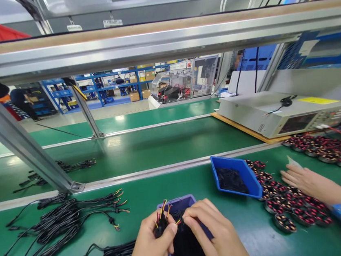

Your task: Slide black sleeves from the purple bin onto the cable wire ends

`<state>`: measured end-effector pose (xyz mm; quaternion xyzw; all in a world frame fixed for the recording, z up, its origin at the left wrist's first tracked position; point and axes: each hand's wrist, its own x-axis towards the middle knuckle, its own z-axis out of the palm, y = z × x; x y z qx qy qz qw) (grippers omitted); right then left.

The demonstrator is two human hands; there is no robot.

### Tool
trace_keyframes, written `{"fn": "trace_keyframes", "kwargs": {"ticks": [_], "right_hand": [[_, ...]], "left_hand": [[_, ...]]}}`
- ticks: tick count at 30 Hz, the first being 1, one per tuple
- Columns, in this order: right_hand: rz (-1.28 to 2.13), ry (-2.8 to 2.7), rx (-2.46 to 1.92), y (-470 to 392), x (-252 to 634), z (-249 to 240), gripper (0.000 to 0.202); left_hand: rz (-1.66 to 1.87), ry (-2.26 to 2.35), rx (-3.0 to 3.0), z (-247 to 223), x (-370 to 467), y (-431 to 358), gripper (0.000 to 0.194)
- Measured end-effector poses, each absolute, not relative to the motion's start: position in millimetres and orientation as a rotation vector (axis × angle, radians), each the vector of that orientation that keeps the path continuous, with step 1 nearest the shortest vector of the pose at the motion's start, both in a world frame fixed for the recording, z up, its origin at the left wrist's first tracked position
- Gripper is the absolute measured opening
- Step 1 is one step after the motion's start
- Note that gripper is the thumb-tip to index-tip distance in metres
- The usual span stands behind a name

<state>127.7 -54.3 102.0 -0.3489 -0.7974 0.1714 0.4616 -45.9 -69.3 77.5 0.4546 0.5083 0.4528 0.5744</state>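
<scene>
My left hand (153, 243) is closed around the ends of several black cables (161, 227), whose stripped red, yellow and black wires stick up between thumb and fingers. Close beside it, my right hand (216, 231) pinches thumb and forefinger together at the tip of one yellow wire end (178, 222); whatever is between those fingertips is too small to make out. Both hands are over a purple-blue bin (185, 200) with dark small parts inside, largely hidden by the hands. Below my left wrist, coiled black cable (118, 252) lies on the green bench.
Bundles of coiled black cables (58, 221) lie at the left. A blue tray (253, 182) of black pieces stands right of centre. Another person's hand (302, 178) reaches over round parts with red wires (284, 222). Behind are a grey instrument (261, 111) and a metal frame post (20, 137).
</scene>
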Motion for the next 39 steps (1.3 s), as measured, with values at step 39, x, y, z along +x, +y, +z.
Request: {"fn": "trace_keyframes", "kwargs": {"ticks": [39], "right_hand": [[0.286,-1.995,-0.739,-51,130,105,0.018]], "left_hand": [[1.064,1.178,1.104,82,-47,-74,0.057]]}}
